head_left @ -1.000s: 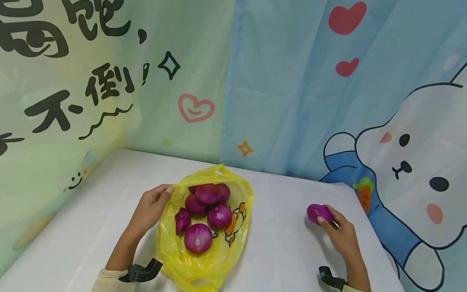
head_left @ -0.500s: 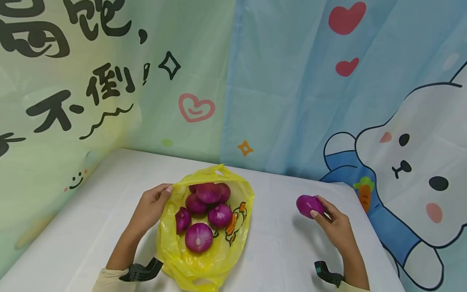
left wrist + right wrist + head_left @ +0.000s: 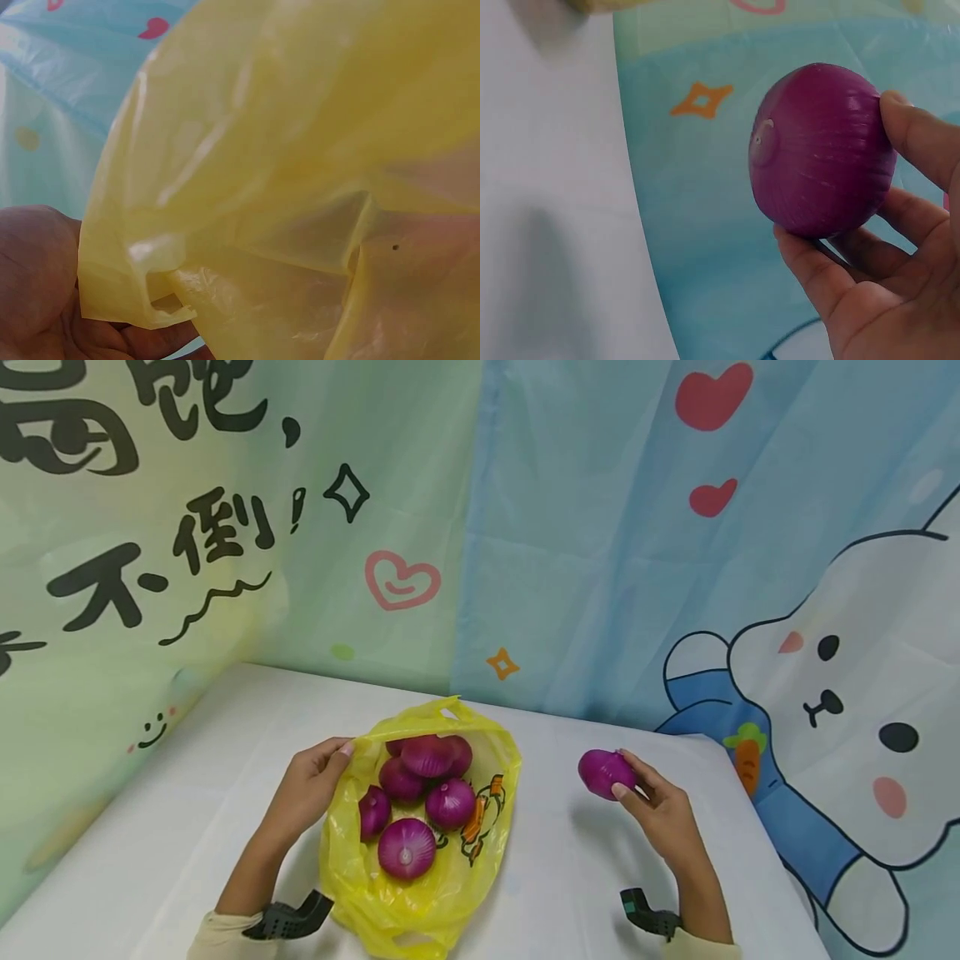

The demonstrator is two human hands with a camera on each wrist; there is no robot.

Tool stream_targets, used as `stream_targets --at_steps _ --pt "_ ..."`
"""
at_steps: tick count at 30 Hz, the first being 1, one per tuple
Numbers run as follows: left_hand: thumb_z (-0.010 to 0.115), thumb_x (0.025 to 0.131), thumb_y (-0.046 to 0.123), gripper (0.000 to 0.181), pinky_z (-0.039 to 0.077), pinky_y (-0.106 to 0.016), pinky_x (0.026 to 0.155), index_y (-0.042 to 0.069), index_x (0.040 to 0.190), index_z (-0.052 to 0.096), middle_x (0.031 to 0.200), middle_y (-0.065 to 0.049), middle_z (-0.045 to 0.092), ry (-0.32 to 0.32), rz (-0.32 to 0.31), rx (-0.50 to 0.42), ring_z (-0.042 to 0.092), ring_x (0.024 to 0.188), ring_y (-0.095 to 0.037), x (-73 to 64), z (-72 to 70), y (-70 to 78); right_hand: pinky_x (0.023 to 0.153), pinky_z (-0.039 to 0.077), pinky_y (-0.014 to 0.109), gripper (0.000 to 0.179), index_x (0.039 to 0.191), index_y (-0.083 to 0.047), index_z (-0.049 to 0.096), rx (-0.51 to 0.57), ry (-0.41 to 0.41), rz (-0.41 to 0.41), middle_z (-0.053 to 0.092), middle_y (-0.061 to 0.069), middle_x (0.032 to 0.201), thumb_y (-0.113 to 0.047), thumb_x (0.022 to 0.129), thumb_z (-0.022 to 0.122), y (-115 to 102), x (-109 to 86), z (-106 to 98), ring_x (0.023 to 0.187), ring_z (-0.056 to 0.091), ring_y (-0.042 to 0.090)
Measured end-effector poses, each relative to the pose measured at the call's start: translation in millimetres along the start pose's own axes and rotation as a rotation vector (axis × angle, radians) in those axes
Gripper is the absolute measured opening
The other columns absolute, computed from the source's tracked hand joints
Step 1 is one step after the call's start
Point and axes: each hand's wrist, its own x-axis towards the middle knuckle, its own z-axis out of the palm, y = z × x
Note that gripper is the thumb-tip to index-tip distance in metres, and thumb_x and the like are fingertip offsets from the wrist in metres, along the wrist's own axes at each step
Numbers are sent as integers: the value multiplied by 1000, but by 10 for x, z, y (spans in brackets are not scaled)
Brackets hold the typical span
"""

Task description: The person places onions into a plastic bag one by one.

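A yellow plastic bag point(image 3: 480, 885) lies with its mouth spread on the table, and several red onions point(image 3: 406, 849) sit inside it. My left hand point(image 3: 311, 789) pinches the bag's left rim between thumb and fingers; the left wrist view shows the yellow film point(image 3: 225, 187) filling most of the picture beside the palm. To the right of the bag, my right hand point(image 3: 663, 814) holds a single red onion point(image 3: 605, 773) above the table. In the right wrist view that onion point(image 3: 821, 154) is gripped between the thumb and several fingers, its root end facing left.
The white table point(image 3: 555, 893) runs back to a printed cloth point(image 3: 570, 543) with hearts, lettering and a rabbit. Black devices are strapped at the left wrist point(image 3: 288, 917) and the right wrist point(image 3: 648, 916).
My right hand has carried the onion leftward and slightly up, nearer to the bag. The left hand and the bag have stayed in place.
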Motion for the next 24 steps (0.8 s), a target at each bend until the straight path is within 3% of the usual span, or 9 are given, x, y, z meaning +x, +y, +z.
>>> stream_targets --at_steps 5,10,16,24 --pt "43 105 38 42 54 -30 74 5 122 64 104 -10 67 -16 12 -25 65 86 -23 12 -4 -27 87 48 30 59 146 -3 43 113 -58 -124 41 19 147 -18 94 67 -95 39 141 131 41 43" --pt "43 105 37 42 54 -30 73 5 123 64 104 -9 68 -22 17 -38 65 86 -23 13 0 -27 85 49 28 55 144 -3 46 173 -102 -221 44 18 145 -12 94 66 -268 68 243 130 42 43" --pt "43 105 36 40 54 -31 71 6 120 65 101 -9 67 -18 21 -54 64 83 -24 8 -4 -15 84 50 28 54 144 -3 46 231 -103 -243 45 17 144 -6 94 65 -431 90 334 129 43 43" --pt "44 105 35 39 54 -31 71 7 120 65 102 -9 67 -8 28 -39 63 84 -24 -4 -4 8 85 51 34 55 144 -9 48 251 -160 -248 47 11 144 -10 92 68 -615 144 514 130 45 36"
